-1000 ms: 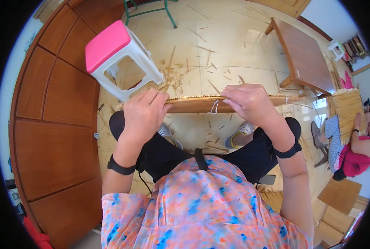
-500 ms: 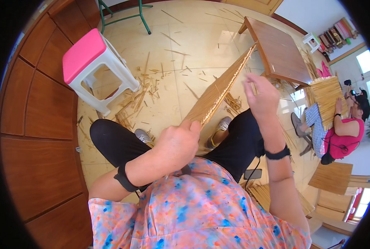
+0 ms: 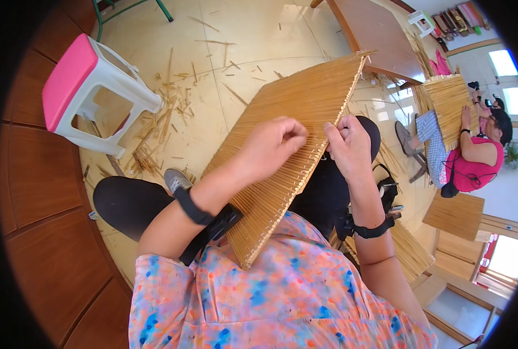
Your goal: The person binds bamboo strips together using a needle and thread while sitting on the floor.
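A tan panel of thin straw-like strips [image 3: 273,99] lies slanted across my lap, its face showing and a row of pale stitches [image 3: 305,179] along its right-hand edge. My left hand [image 3: 273,145] is over the face of the panel beside that edge, fingers curled and pinched; whatever they hold is too small to make out. My right hand [image 3: 349,148] is closed on the stitched edge at about the height of my left hand, thumb and fingers pinching it. Both wrists wear black straps.
A pink-topped white stool [image 3: 70,78] stands at left beside wooden panelling [image 3: 49,267]. Loose strips [image 3: 172,104] litter the floor. A wooden table [image 3: 375,38] is beyond the panel. At right, a person in pink [image 3: 474,168] sits with another straw panel [image 3: 448,110]; more panels lie nearby.
The panel has turned from nearly edge-on to showing its broad face. My left hand has moved forward over it, and my right hand, off the panel half a second ago, has gripped the edge.
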A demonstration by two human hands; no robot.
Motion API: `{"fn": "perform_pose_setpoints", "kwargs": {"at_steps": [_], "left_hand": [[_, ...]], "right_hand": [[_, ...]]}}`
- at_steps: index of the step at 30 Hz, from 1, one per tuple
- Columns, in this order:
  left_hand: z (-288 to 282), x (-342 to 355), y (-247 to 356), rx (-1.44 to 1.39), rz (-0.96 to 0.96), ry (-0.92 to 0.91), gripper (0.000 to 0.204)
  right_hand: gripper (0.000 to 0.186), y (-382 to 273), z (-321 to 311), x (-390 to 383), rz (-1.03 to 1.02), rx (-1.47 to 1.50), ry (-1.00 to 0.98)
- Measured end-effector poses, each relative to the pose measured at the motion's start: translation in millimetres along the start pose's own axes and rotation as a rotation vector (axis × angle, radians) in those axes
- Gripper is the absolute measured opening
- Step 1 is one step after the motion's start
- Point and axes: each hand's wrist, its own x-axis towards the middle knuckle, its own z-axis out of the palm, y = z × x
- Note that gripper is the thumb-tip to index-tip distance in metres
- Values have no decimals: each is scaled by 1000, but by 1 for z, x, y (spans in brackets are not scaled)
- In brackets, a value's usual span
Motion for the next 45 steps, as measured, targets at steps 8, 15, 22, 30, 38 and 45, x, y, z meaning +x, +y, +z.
{"fn": "perform_pose_setpoints", "kwargs": {"at_steps": [8, 15, 22, 30, 38, 45], "left_hand": [[20, 28, -22, -492, -141, -165, 12], [20, 35, -25, -247, 47, -180, 9], [13, 30, -6, -693, -109, -2, 9], [26, 40, -26, -491, -29, -51, 13], [15, 59, 7, -782, -70, 320, 19], [-41, 71, 44, -734, 112, 197, 12]], "right_hand": [[17, -9, -7, -16, 112, 162, -87], [15, -8, 3, -21, 115, 1, 24], [17, -25, 5, -19, 14, -79, 98], [25, -32, 9, -15, 0, -294, 116], [25, -15, 8, -4, -92, -346, 166], [25, -15, 2, 48, -269, -254, 28]]}}
